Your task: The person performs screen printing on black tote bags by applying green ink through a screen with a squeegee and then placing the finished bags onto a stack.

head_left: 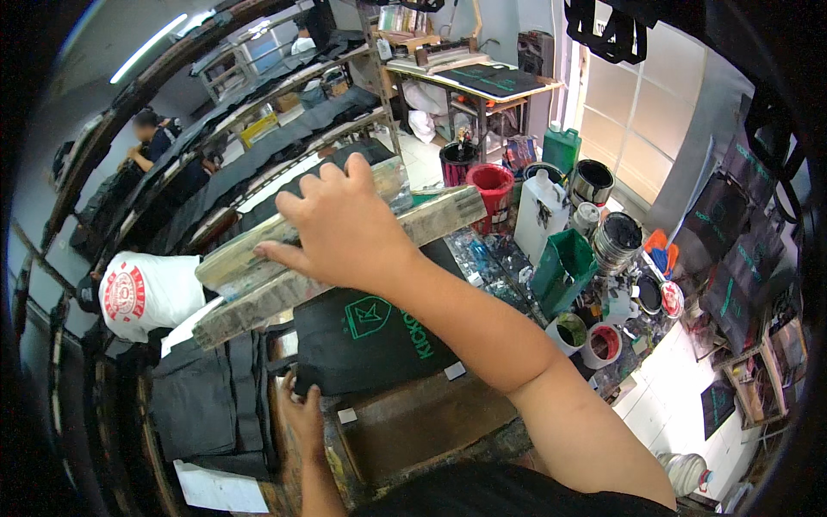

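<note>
My right hand [345, 228] is closed over a raised, tilted wooden screen-printing frame [345, 280]. Its fingers reach across to a pale wooden bar [250, 250] just behind the frame's near edge; the palm hides the exact grip. Under the frame lies a flat black fabric bag [370, 345] with a green printed emblem and lettering, resting partly over a brown board [422, 422]. At the bag's near left corner, my left hand [303, 414] pinches the fabric between thumb and fingers. A stack of black fabric pieces [194, 396] sits left of that hand.
Ink pots, a red bucket [491, 194], a white jug [541, 215] and a cut green container [564, 271] crowd the right side. A person in a white shirt [142, 293] is at the left. Racks of black fabric [284, 138] run behind; printed bags hang at right.
</note>
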{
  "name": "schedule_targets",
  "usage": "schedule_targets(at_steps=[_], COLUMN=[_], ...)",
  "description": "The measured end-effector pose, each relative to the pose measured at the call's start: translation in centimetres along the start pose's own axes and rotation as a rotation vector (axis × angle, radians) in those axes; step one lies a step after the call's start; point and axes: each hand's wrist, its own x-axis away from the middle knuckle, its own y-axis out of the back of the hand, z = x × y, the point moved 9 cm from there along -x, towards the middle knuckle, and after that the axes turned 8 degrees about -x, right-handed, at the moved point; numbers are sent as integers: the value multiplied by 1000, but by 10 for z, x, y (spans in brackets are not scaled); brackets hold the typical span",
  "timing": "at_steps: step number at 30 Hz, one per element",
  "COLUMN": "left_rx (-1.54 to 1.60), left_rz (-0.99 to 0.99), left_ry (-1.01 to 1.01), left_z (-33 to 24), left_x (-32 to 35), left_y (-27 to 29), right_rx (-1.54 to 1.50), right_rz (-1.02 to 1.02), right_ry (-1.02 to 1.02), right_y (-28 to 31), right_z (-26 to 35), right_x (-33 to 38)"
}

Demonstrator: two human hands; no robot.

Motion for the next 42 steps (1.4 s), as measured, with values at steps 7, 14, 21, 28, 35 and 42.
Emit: schedule_targets(at_steps=[7,14,21,28,35,42], left_rx=[415,235,43,-92,-116,-198], left_rz=[8,-130,-171,-26,21,-70], left_ry=[-101,8,-120,-71,-136,-93], left_z=[-45,26,28,4,-17,84], left_x=[-76,-76,-77,-100,-153,-219], left_y=[51,147,187,201,265,384], right_rx=[67,92,134,103,165,157], right_rz=[15,20,111,154,123,116], right_ry=[-1,34,-43,-59,-32,-34], right_y=[-1,-5,-10,-16,-10,-12], right_z=[-10,2,-1,0,-5,-6], right_x=[-7,-6,-16,-24,-25,-22])
